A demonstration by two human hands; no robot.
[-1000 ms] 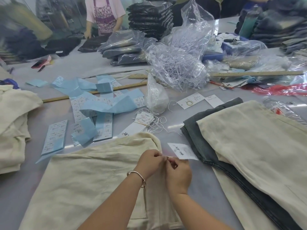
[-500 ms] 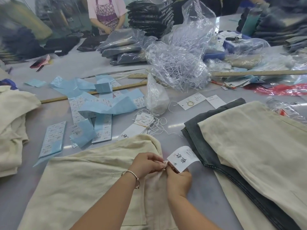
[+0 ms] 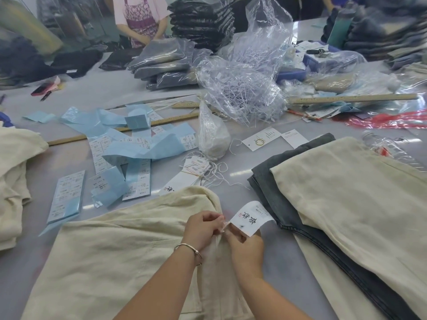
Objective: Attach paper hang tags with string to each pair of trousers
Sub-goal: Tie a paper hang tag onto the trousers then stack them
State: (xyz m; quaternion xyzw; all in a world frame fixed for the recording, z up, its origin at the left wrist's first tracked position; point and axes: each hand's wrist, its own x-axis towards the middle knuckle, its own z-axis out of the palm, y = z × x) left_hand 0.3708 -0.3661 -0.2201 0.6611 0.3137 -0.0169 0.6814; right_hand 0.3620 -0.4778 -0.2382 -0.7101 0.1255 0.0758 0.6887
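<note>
Cream trousers [image 3: 111, 255] lie flat on the grey table in front of me. At their waistband edge my left hand [image 3: 204, 226] pinches the fabric and string, fingers curled. Close beside it my right hand [image 3: 247, 247] holds a white paper hang tag [image 3: 250, 217] with black characters; the tag stands up and curves over my fingers. The two hands nearly touch at the tag's string. A bundle of spare hang tags with white strings [image 3: 196, 168] lies just beyond the trousers.
A stack of cream and dark grey trousers [image 3: 346, 204] lies to the right, more cream cloth [image 3: 13, 172] to the left. Blue sticker sheets [image 3: 129, 148], wooden rulers [image 3: 353, 98], clear plastic bags [image 3: 242, 88] and a plastic bottle [image 3: 388, 148] crowd the middle. A person in an apron [image 3: 141, 17] stands across the table.
The hang tag, flat on the table a second ago, has been lifted and now stands up over my right hand. Both hands stay close together at the waistband.
</note>
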